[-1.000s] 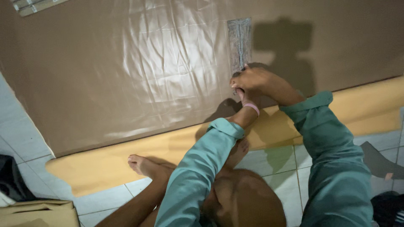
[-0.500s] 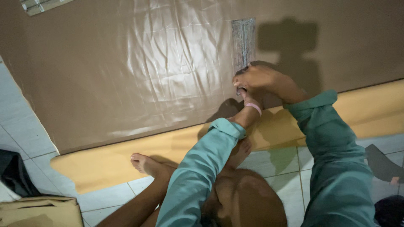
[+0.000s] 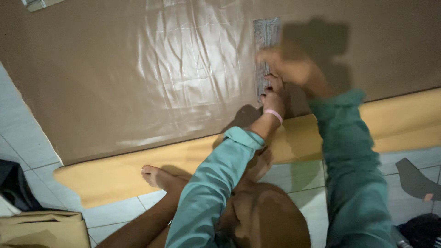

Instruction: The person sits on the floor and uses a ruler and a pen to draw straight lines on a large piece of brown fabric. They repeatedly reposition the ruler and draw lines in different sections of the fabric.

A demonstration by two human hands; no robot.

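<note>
A strip of grey tape (image 3: 266, 41) lies on the brown plastic sheet (image 3: 138, 69), pinned at its lower end by left hand (image 3: 274, 98) fingertips; right hand (image 3: 294, 66) blurred, grip can't be told. Probably light, floppy, sticky: best taken by its edges.

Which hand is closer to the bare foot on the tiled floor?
Left. The left hand, with a pink wristband, rests at the lower end of the grey ruler, nearer the bare foot. The right hand lies further up the brown sheet, blurred.

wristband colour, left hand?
Pink wristband on the left hand; head view shows it.
</note>
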